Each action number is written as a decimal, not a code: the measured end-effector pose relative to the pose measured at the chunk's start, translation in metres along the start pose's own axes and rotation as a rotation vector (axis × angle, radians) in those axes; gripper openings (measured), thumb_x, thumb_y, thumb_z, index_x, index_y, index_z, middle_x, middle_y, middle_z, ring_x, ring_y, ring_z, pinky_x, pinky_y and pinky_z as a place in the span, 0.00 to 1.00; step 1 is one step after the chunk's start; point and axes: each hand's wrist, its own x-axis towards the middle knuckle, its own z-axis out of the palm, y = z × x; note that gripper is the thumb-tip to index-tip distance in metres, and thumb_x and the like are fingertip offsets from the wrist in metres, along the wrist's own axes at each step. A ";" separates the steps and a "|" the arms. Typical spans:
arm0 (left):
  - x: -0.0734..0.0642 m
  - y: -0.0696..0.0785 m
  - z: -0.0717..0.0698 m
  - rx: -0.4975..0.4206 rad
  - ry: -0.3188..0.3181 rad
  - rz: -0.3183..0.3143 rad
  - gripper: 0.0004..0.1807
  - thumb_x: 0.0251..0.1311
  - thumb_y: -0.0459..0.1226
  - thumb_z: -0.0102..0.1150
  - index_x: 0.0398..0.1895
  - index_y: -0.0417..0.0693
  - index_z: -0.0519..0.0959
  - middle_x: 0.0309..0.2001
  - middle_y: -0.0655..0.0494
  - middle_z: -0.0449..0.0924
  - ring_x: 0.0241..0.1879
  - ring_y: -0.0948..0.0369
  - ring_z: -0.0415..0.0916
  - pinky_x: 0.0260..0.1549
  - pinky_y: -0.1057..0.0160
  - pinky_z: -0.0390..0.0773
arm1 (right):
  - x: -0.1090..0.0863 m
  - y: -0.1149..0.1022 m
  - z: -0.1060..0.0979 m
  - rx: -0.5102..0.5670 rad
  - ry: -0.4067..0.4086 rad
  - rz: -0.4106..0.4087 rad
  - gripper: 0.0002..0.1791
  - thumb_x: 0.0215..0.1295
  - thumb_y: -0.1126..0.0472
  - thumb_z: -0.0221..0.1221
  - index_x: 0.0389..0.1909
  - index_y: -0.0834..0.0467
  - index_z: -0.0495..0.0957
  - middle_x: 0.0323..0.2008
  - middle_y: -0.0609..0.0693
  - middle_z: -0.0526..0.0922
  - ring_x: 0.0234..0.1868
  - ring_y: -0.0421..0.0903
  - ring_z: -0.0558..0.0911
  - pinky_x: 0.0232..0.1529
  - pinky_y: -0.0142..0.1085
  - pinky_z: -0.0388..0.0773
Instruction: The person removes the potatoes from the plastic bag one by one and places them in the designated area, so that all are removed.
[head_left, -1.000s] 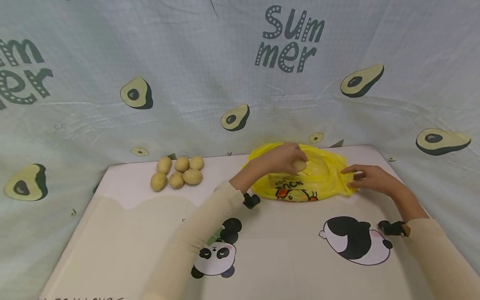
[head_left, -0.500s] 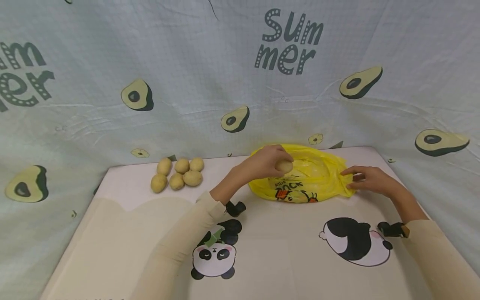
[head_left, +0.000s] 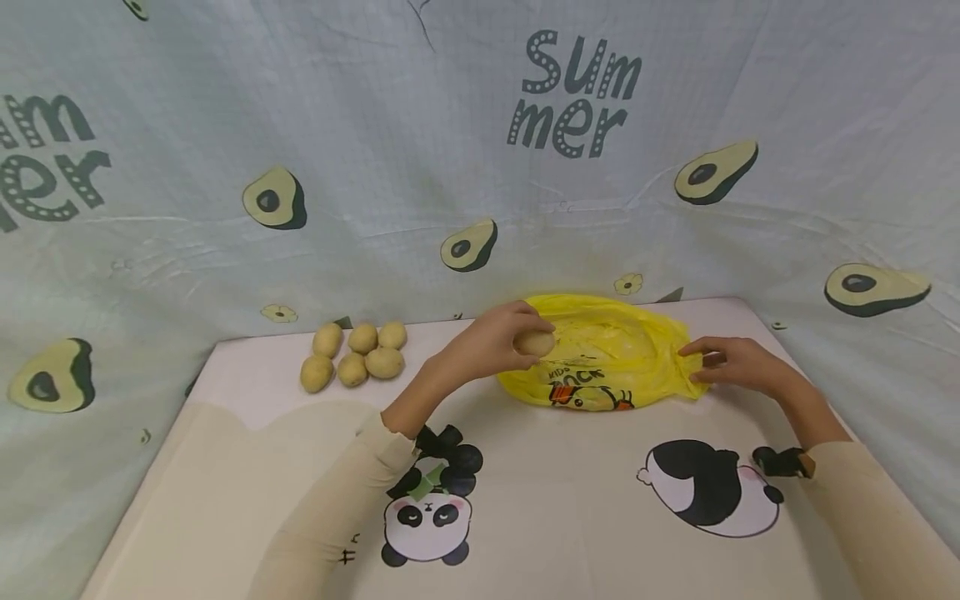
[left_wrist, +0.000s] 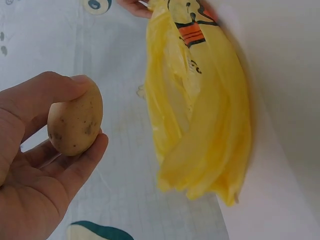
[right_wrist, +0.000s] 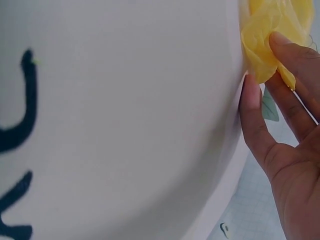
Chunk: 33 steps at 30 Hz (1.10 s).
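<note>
Between the thumb and fingers of my left hand [head_left: 486, 340] is a potato [head_left: 536, 343], light brown with dark specks in the left wrist view [left_wrist: 77, 120]. In the head view it sits at the left part of a yellow plastic bag [head_left: 660, 362]; the left wrist view shows it apart from the bag's open mouth. What the bag contains is not clearly visible. My right hand [head_left: 742, 363] pinches the gathered right end of the bag, thumb on the plastic in the right wrist view, with one finger against the table edge.
Several potatoes [head_left: 384, 362] lie in two rows on the table [head_left: 562, 500], left of the bag. Printed pandas mark the tabletop. A pale cloth [head_left: 375, 167] with avocado prints hangs right behind the table's back edge.
My left hand has moved left with the potato, from over the middle of the bag to its left side. The right hand keeps its place on the bag. The head view has tilted slightly up.
</note>
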 end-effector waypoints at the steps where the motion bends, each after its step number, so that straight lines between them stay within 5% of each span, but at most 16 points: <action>1: -0.004 -0.001 -0.001 0.000 0.008 -0.001 0.24 0.60 0.35 0.71 0.61 0.48 0.82 0.57 0.50 0.79 0.52 0.55 0.76 0.46 0.61 0.81 | 0.001 0.000 0.001 -0.002 0.000 0.003 0.29 0.64 0.49 0.69 0.62 0.59 0.78 0.64 0.71 0.72 0.59 0.70 0.76 0.54 0.58 0.80; 18: -0.055 -0.017 -0.013 0.031 0.103 -0.005 0.23 0.57 0.32 0.72 0.58 0.46 0.83 0.55 0.48 0.79 0.51 0.53 0.76 0.47 0.60 0.81 | 0.002 -0.001 0.000 0.006 -0.007 0.015 0.29 0.64 0.51 0.69 0.62 0.60 0.78 0.66 0.73 0.70 0.59 0.72 0.75 0.52 0.56 0.82; 33: -0.080 -0.029 -0.013 -0.031 0.177 -0.038 0.24 0.56 0.32 0.73 0.58 0.45 0.84 0.53 0.51 0.79 0.44 0.58 0.76 0.42 0.66 0.81 | 0.003 0.003 0.003 -0.002 0.004 0.020 0.31 0.63 0.48 0.69 0.63 0.59 0.77 0.66 0.73 0.70 0.60 0.73 0.75 0.53 0.59 0.80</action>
